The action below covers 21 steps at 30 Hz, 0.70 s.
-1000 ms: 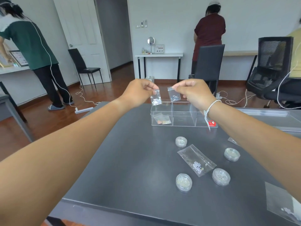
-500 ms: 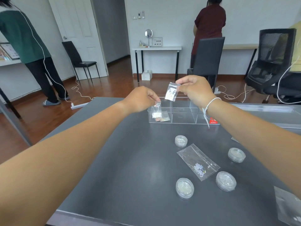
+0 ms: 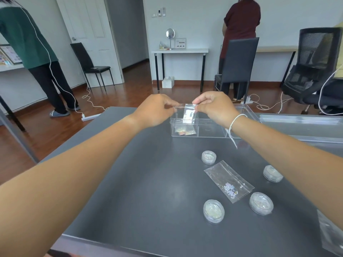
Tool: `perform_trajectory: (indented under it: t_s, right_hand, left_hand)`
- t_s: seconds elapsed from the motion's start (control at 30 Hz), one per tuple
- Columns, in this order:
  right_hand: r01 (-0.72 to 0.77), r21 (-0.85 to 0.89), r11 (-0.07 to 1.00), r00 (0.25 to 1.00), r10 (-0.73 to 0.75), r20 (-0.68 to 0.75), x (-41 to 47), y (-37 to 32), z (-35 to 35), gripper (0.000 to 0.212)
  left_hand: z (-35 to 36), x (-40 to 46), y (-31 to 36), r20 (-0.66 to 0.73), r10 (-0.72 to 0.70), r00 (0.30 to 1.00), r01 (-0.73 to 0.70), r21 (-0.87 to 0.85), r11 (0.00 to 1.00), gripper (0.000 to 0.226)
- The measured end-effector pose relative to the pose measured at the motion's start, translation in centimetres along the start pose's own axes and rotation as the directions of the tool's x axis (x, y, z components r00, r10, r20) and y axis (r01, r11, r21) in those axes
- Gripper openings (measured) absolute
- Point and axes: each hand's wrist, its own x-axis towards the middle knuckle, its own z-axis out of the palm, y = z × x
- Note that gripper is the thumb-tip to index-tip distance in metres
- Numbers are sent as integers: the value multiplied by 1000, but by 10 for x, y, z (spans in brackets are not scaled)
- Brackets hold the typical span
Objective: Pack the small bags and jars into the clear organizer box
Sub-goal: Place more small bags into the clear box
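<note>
left hand [image 3: 156, 110] + right hand [image 3: 213, 106]: fingers pinching small bag [image 3: 188, 114] | above organizer box [image 3: 209, 130]

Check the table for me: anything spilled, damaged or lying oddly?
Nothing stands out. Both hands hold one small bag over the organizer box; the four jars sit closed and upright, another bag lies flat.
</note>
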Motion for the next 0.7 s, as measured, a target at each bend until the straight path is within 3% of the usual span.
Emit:
perform_trajectory:
  t_s: [0.2,0.4,0.7]
  right_hand:
    - [80,-174,981,995,-69,69,-9,-1,3,12]
    - [147,-257,955,989,-144,31,-24,-1,-3,12]
    - [241,-268,933,971,-230,71,-74,7,-50,9]
  left_hand:
    - [-5,-18,4,-71,55,996,-61,-83,995,23]
    - [-4,-43,19,-90,87,992,-103,-185,977,21]
    - [14,-75,48,89,148,985,-122,-244,962,20]
